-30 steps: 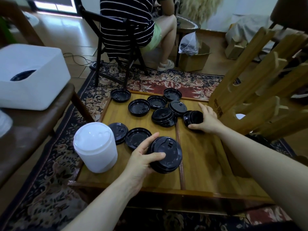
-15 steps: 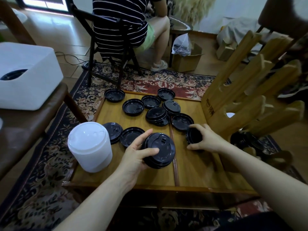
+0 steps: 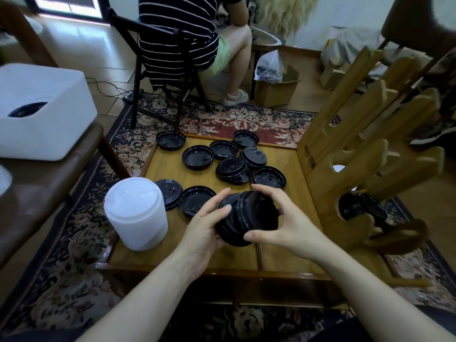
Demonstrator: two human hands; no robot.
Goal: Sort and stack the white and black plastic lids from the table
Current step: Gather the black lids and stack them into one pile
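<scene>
A stack of black lids is held just above the low wooden table, near its front. My left hand grips that stack from the left. My right hand curls round a smaller bunch of black lids, tilted and pressed against the stack's top. Several loose black lids lie scattered across the far half of the table, some in a small pile. A tall stack of white lids stands at the table's left front.
A wooden rack stands on the right, with black lids in a lower slot. A white box sits on a bench at left. A person sits on a chair beyond the table. A patterned rug covers the floor.
My right hand picked up a few black lids from the table's right side and brought them back onto the stack in my left hand. The stack lifted slightly.
</scene>
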